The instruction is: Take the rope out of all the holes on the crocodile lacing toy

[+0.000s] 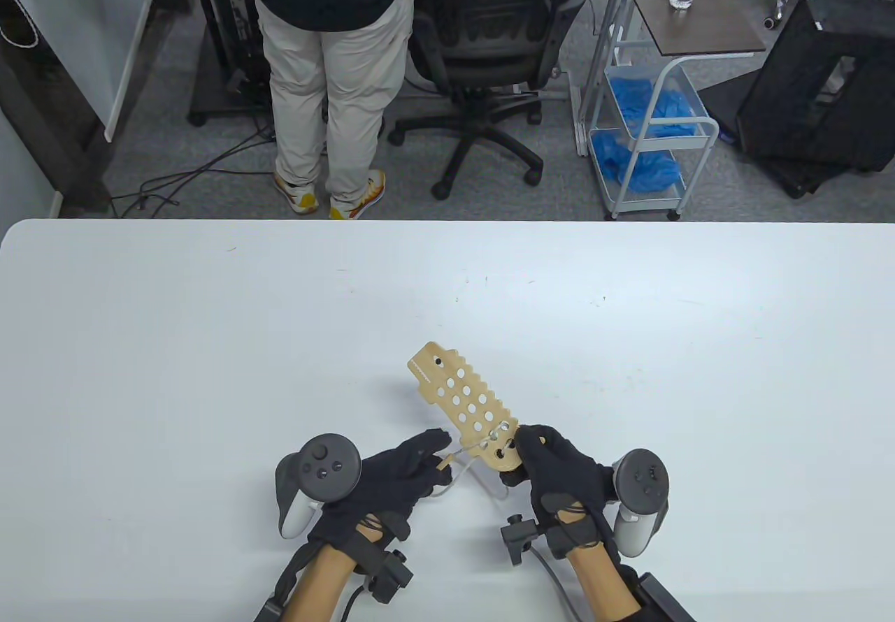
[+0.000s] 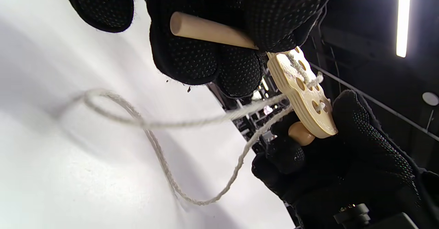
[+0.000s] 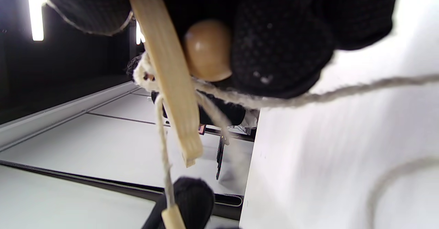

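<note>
Wooden crocodile board (image 1: 463,403) runs up-left from the right hand (image 1: 559,475) pinching its laced end — the left hand (image 1: 391,486), pinching the rope's needle (image 2: 209,33), sits just left of it.

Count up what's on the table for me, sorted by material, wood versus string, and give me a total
Wooden pieces: 3 (crocodile board, needle pinched by the left hand, bead by the right hand)
Rope: 1 (rope, laced through the board's end holes)
Total: 4
</note>
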A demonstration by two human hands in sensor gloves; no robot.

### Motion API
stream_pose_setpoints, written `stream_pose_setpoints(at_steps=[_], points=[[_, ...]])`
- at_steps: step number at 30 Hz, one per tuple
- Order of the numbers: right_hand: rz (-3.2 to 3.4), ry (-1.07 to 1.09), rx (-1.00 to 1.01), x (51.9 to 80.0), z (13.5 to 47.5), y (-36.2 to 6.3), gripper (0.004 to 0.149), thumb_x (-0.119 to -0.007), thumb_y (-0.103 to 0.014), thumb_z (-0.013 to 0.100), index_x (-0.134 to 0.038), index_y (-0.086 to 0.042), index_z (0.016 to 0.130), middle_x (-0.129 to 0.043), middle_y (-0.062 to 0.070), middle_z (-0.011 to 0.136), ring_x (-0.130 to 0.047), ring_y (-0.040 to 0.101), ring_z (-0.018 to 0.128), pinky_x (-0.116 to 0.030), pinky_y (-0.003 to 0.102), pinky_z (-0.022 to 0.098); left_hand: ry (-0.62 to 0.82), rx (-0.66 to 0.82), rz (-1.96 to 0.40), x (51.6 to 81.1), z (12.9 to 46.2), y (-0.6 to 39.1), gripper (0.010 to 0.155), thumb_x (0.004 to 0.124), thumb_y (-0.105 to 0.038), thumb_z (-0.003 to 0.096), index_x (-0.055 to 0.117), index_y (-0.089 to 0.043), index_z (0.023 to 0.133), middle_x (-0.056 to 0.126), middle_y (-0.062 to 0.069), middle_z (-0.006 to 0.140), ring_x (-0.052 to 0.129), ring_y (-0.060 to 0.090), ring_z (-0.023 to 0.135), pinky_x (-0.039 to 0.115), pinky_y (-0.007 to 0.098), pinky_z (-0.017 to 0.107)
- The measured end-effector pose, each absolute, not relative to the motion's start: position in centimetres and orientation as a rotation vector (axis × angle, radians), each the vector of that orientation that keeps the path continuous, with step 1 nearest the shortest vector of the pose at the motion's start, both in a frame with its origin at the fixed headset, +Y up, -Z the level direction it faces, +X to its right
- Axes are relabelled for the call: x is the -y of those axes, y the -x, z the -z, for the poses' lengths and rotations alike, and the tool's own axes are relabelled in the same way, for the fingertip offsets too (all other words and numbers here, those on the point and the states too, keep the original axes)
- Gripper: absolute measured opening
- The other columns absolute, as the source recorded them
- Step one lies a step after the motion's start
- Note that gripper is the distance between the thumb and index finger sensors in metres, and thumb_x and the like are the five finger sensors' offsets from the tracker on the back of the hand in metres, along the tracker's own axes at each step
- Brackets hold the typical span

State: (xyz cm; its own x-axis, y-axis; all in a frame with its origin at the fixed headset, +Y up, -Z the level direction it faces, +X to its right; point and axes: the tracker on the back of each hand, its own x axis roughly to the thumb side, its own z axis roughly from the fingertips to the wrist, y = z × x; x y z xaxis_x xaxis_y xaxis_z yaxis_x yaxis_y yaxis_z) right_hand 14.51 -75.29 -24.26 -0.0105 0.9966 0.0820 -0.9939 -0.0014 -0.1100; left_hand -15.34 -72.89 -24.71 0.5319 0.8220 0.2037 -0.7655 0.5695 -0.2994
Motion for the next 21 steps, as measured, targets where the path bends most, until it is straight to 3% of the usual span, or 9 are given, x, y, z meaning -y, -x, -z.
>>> stream_pose_setpoints(at_steps=[11, 21], points=[[-1.468, 0.160, 0.143, 76.1, 24.4, -15.9, 0.047, -0.078, -0.041, 0.045, -0.086, -0.001, 0.068, -0.094, 0.026, 0.064, -0.100, 0.035, 0.033, -0.080, 0.060, 0.036, 0.148, 0.300, -0.962, 72.6, 25.0, 16.4, 0.061, 0.083, -0.029, 0.0489, 0.068, -0.027, 0.107, 0.100, -0.001, 0.083, 0.098, 0.019, 0.061, 0.072, 0.060, 0.065], [-1.398, 0.254, 0.140, 76.6, 24.5, -17.3, 0.047, -0.078, -0.041, 0.046, -0.086, -0.001, 0.068, -0.094, 0.026, 0.064, -0.100, 0.035, 0.033, -0.080, 0.060, 0.036, 0.111, 0.220, -0.986, 72.6, 25.4, 18.2, 0.066, 0.082, -0.027, 0.0494, 0.059, -0.037, 0.111, 0.092, 0.001, 0.090, 0.098, 0.019, 0.063, 0.072, 0.059, 0.066]])
